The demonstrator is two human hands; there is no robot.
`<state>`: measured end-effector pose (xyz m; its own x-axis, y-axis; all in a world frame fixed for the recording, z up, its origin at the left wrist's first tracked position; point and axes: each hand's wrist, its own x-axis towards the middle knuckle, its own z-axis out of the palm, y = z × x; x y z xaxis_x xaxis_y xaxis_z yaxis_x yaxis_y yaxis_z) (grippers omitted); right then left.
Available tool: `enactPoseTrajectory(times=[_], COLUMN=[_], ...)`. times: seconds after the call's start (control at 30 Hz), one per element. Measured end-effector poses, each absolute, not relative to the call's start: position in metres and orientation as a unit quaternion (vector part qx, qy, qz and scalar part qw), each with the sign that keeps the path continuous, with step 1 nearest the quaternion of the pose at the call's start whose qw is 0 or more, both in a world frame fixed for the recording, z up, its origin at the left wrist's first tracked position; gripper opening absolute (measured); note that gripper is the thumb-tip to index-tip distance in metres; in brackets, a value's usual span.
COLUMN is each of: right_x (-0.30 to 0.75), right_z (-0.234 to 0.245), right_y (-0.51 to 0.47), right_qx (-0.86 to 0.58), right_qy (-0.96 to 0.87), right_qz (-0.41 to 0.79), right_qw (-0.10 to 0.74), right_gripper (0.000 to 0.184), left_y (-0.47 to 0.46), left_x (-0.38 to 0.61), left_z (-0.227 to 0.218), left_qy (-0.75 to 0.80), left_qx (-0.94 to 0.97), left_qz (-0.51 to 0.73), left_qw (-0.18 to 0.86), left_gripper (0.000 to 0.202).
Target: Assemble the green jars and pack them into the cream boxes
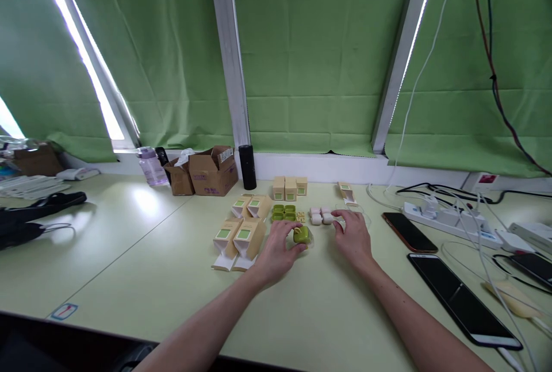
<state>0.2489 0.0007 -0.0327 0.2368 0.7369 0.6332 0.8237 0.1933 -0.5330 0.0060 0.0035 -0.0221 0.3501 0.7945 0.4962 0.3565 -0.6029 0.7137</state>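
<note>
My left hand [278, 250] is closed, its thumb and fingers around a small rounded green case [301, 235] just above the table. A clear, see-through edge shows beside that case. My right hand [354, 238] pinches at a small white case [328, 218], the front right one of a little group. Beside it sit another white case [316, 219] and pinkish ones [315, 210] behind. Between the hands and the back boxes are several green square cases [278, 213] in a block, with small yellowish pieces [301, 217] to their right.
Open cream cartons [250, 234] with green labels stand left of my hands. Closed cream boxes [290, 189] and one open carton [346, 192] are farther back. Phones [463, 297], a power strip [452, 222] and cables lie right. A black bottle [247, 167] and cardboard box [213, 173] stand at the back.
</note>
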Motion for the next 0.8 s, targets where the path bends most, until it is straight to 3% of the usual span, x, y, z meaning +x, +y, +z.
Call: enactPoseTrajectory(times=[0.8], right_x=[0.238], right_z=[-0.03], right_y=[-0.006], right_qx=[-0.585], right_qy=[-0.674], right_qz=[-0.076], right_qw=[0.444], right_gripper=[0.024], left_y=[-0.002], left_x=[0.006], left_z=[-0.018], left_qy=[0.362], left_qx=[0.822], left_qz=[0.391], left_qw=[0.2], left_gripper=[0.041])
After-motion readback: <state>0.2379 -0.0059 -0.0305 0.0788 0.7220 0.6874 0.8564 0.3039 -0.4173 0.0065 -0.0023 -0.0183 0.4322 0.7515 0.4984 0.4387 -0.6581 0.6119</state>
